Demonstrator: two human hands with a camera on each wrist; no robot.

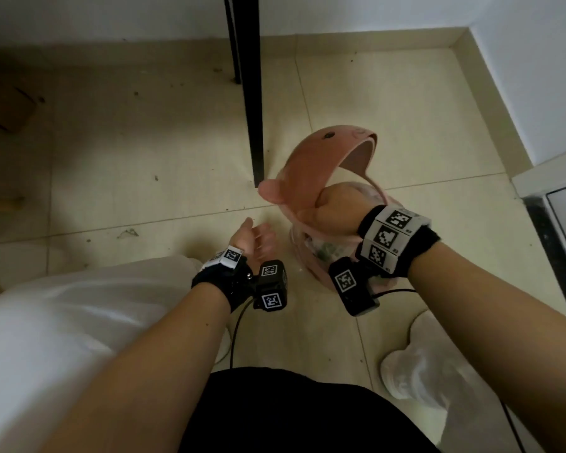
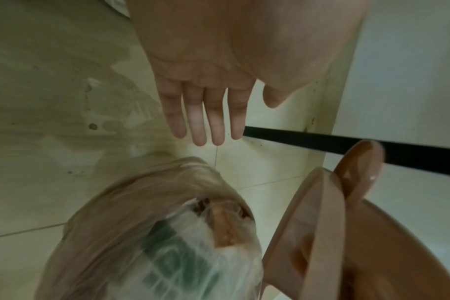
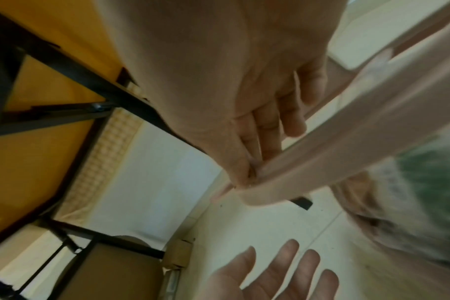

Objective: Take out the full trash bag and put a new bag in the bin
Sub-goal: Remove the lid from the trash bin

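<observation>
A pink bin (image 1: 312,273) stands on the floor tiles, lined with a clear full trash bag (image 1: 324,253) that shows green and white waste. Its pink lid ring (image 1: 311,158), with an ear and an eye dot, is tilted up off the bin. My right hand (image 1: 332,207) grips the ring's near edge; in the right wrist view its fingers (image 3: 290,113) curl round the pink rim (image 3: 352,130). My left hand (image 1: 257,238) hovers just left of the bin, holding nothing. The left wrist view shows its straight fingers (image 2: 206,117) above the bag (image 2: 167,233) and beside the lid ring (image 2: 321,213).
A black table leg (image 1: 255,93) stands just behind the bin. White walls meet in a corner at the back right, and a dark door frame (image 1: 546,230) is on the right. My white-socked foot (image 1: 419,364) is near the bin. A cardboard box (image 1: 7,109) lies far left.
</observation>
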